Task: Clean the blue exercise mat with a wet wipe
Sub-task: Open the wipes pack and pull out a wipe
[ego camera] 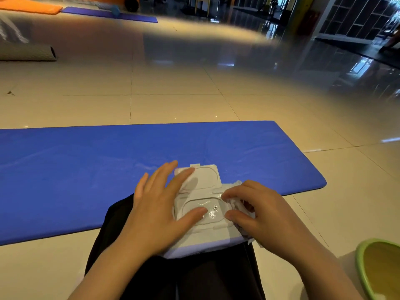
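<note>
1. The left hand (159, 210) lies flat with fingers spread and straight on the wet wipe pack (203, 230), its fingertips reaching onto the flipped-open lid (202, 177) and its thumb resting on the clear seal over the opening.
2. The right hand (257, 210), at 3 o'clock from the left one, has its fingers curled and pinches a crumpled white wet wipe (237, 204) at the pack's right edge.
3. The pack rests on the person's lap, on black trousers (216, 276), with its lid hinged open toward 12 o'clock.
4. The blue exercise mat (108, 161) lies unrolled flat on the tiled floor (173, 87), just beyond the pack at 12 o'clock, stretching from the left edge of view to a rounded corner at 2 o'clock.
5. A green basin (363, 267) sits on the floor at 4 o'clock, partly cut off by the frame.
6. Far off at 11 o'clock lie a rolled grey mat (28, 53), a purple mat (112, 15) and an orange mat (28, 6).
</note>
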`<state>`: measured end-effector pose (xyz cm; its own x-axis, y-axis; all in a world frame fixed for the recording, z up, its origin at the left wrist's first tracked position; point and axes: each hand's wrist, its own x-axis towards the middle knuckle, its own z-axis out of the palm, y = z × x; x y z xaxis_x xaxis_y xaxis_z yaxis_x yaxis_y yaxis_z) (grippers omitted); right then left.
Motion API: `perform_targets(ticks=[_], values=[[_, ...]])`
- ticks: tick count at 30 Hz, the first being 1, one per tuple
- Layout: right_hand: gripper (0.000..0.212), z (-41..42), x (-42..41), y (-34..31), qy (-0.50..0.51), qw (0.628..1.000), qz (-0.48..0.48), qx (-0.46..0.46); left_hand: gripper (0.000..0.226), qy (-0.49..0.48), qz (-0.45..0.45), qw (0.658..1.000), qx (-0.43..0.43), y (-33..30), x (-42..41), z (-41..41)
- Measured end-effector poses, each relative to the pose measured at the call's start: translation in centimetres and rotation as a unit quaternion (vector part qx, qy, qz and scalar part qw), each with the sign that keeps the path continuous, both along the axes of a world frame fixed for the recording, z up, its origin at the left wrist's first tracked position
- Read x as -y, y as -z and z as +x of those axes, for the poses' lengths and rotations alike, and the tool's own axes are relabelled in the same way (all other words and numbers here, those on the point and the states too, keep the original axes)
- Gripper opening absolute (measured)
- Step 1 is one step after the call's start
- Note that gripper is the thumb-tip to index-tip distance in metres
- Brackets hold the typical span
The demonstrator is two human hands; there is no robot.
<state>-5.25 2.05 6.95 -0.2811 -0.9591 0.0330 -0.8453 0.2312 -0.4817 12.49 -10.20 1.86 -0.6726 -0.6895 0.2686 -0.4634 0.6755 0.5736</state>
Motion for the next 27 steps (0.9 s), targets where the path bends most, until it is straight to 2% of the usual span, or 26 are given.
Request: perform_targets(ticks=[1,3,6,8,11,14,19,22,25,27], values=[[0.026,0.0,0.0,0.1,0.002,1.000,0.000,0.001,0.081,-0.006,0.036,0.999,0.033,-0.2,0.3,-0.3],[0.026,-0.1,0.0,0.2,0.005,1.000,-0.001,0.004,0.090,-0.007,0.036,0.998,0.044,-0.4,0.5,-0.9],[0.025,-0.1,-0.3,0.7,0.010,1.000,-0.020,0.001,0.071,-0.007,-0.016,0.998,-0.063,-1.2,0.3,-0.8],[0.020,-0.3,-0.8,0.9,0.023,0.997,-0.069,0.015,0.055,0.017,-0.065,0.990,-0.124,-1.4,-0.4,0.0],[0.017,-0.6,-1.5,0.6,0.069,0.980,-0.164,0.088,0.036,0.095,-0.166,0.976,-0.107,0.0,-2.4,1.3],[0.014,-0.5,-1.8,0.1,0.089,0.966,-0.212,0.120,0.037,0.109,-0.188,0.974,-0.069,2.1,-3.9,1.9],[0.021,0.0,-1.8,-1.2,0.062,0.954,-0.278,0.094,0.041,0.122,-0.107,0.985,-0.067,1.2,-3.8,1.5],[0.027,0.5,-1.4,-3.0,0.009,0.949,-0.306,0.078,0.043,0.093,0.002,0.987,-0.133,-0.6,-3.5,1.2],[0.027,1.2,-0.6,-4.8,-0.053,0.932,-0.324,0.153,0.061,0.067,0.134,0.964,-0.218,-3.3,-3.0,0.2],[0.024,1.6,0.1,-5.4,-0.089,0.917,-0.323,0.216,0.067,0.092,0.190,0.945,-0.252,-5.0,-2.3,-1.0]])
